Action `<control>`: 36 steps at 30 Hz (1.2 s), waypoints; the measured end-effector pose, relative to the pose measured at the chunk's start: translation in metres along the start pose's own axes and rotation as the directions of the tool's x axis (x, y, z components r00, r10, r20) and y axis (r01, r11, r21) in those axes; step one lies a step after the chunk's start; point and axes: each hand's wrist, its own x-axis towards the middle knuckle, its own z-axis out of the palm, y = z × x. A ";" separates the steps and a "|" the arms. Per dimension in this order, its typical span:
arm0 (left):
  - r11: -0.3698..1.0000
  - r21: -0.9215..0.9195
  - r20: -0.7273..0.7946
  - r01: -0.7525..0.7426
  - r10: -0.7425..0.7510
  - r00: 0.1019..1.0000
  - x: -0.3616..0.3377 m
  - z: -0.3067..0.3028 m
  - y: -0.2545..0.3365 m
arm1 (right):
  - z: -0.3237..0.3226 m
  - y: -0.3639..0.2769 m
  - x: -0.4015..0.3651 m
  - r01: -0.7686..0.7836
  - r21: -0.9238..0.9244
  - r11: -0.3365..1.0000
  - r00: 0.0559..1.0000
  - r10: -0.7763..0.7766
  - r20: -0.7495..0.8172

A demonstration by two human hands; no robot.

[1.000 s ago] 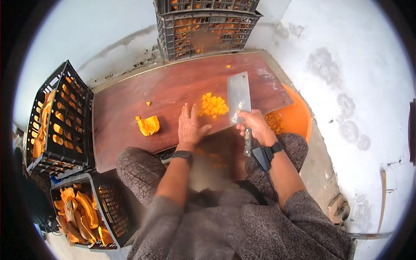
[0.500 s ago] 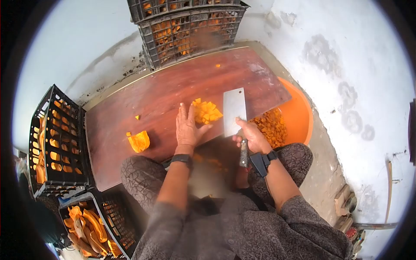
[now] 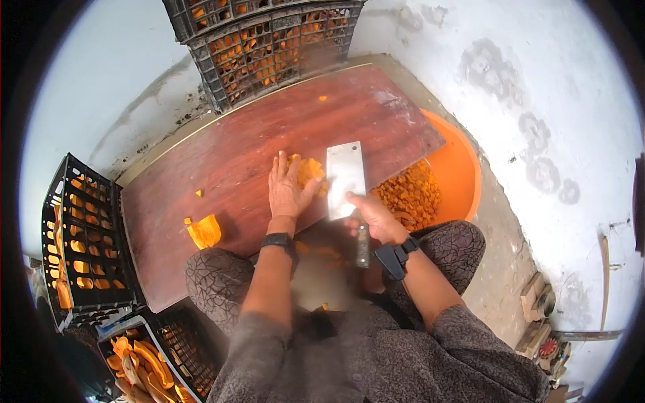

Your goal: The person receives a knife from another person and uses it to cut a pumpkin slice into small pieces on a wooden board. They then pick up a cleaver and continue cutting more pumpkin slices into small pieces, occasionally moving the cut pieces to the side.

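On the reddish board (image 3: 262, 148), a small pile of cut orange pieces (image 3: 310, 172) lies between my left hand and a cleaver. My left hand (image 3: 289, 193) rests against the pile's left side, fingers apart. My right hand (image 3: 373, 216) grips the cleaver (image 3: 346, 176) where the dark handle meets the blade, which is broad and held just right of the pile. A larger orange chunk (image 3: 204, 232) sits at the board's lower left, with small bits near it.
An orange tub (image 3: 463, 176) full of diced pieces (image 3: 413, 195) stands under the board's right end. Stacked black crates (image 3: 269, 50) are behind the board. Another black crate (image 3: 84, 235) stands at the left, and one with orange strips (image 3: 144, 366) at the lower left.
The view has shifted slightly. The cleaver in my right hand has come closer to the pile, and my left hand now covers more of the pile's left side.
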 end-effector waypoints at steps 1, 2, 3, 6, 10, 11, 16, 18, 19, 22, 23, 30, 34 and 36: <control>1.000 -0.012 -0.002 -0.002 0.002 1.000 0.003 0.001 0.000 | 0.002 0.000 0.000 -0.003 0.006 1.000 1.000 0.003 -0.009; 1.000 -0.011 -0.001 -0.003 0.003 1.000 0.004 0.002 0.000 | 0.001 0.001 0.002 -0.003 0.007 1.000 1.000 0.003 -0.010; 1.000 -0.006 0.010 -0.005 0.005 1.000 0.005 0.003 0.001 | 0.002 0.001 0.004 -0.014 0.010 1.000 1.000 0.013 0.021; 1.000 -0.027 0.020 -0.012 0.012 1.000 0.009 0.006 0.000 | 0.009 -0.002 -0.003 -0.014 -0.011 1.000 0.998 0.015 0.054; 0.997 -0.073 0.021 -0.021 0.023 1.000 0.013 0.013 -0.001 | 0.022 0.003 0.004 -0.050 -0.028 0.998 0.998 0.051 0.049; 0.997 -0.071 0.023 -0.022 0.024 0.999 0.013 0.013 -0.001 | 0.025 0.006 0.006 -0.050 -0.026 0.998 0.997 0.052 0.049; 0.987 -0.158 -0.014 -0.026 0.024 1.000 0.015 0.014 0.001 | 0.033 0.015 0.018 -0.028 0.048 0.998 0.999 0.026 0.046; 0.982 -0.188 -0.041 -0.019 0.011 0.999 0.014 0.016 0.000 | 0.039 0.019 0.021 -0.021 0.049 0.999 0.999 0.019 0.041; 0.976 -0.219 -0.072 -0.014 -0.002 0.997 0.014 0.018 0.000 | 0.043 0.019 0.022 -0.011 0.048 0.999 0.999 0.009 0.036; 0.964 -0.264 -0.109 -0.037 0.008 0.994 0.019 0.021 -0.004 | 0.056 0.014 0.019 -0.017 0.028 0.999 1.000 0.017 -0.020; 0.963 -0.265 -0.106 -0.040 0.012 0.994 0.018 0.022 -0.004 | 0.059 0.014 0.020 -0.016 0.031 0.999 1.000 0.016 -0.024; 0.925 -0.378 -0.153 -0.039 -0.021 0.988 0.016 0.019 0.005 | 0.053 0.018 0.029 -0.025 -0.007 1.000 0.996 0.026 0.084; 0.882 -0.464 -0.071 0.080 -0.127 0.989 0.012 0.018 0.010 | 0.053 0.017 0.027 -0.002 -0.069 0.998 0.992 0.011 0.127; 0.882 -0.462 -0.099 0.092 -0.154 0.983 0.009 0.021 0.010 | 0.056 0.017 0.027 -0.012 -0.044 0.999 0.993 0.017 0.119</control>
